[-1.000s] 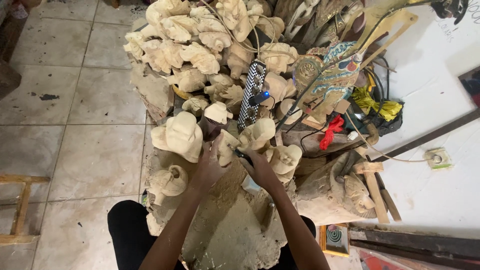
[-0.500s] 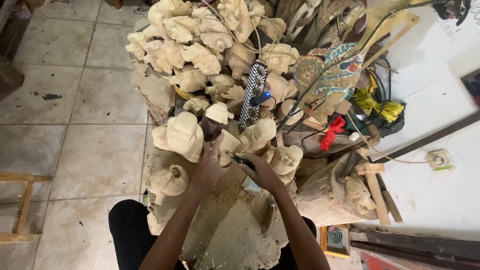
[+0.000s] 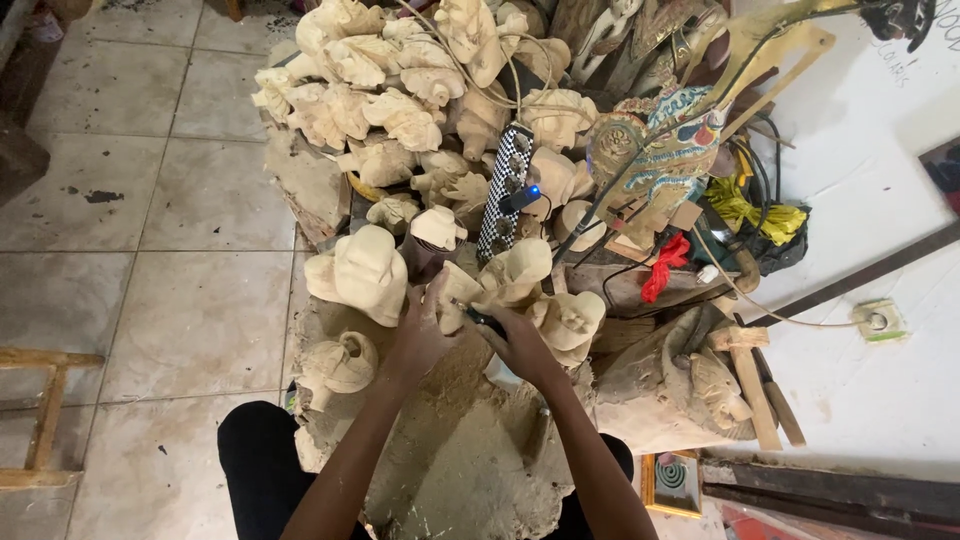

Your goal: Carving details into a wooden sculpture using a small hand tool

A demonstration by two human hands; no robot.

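My left hand (image 3: 420,335) grips a small pale wooden carving (image 3: 453,300) and steadies it in front of me. My right hand (image 3: 520,340) is closed on a thin dark-handled carving tool (image 3: 478,316) whose tip meets that carving. Both hands work over a dusty wooden block (image 3: 455,450) covered in sawdust, above my lap. A large unpainted carved head (image 3: 360,272) stands just left of my left hand, and other carved heads (image 3: 568,322) sit close to my right hand.
A heap of unpainted carved figures (image 3: 400,100) fills the area ahead. A black-and-white checkered power strip (image 3: 503,190) lies among them. Painted puppet figures (image 3: 660,150), cords and a red rag (image 3: 665,265) lie right. A wooden mallet (image 3: 745,375) rests on the white mat. A wooden stool (image 3: 40,420) stands left.
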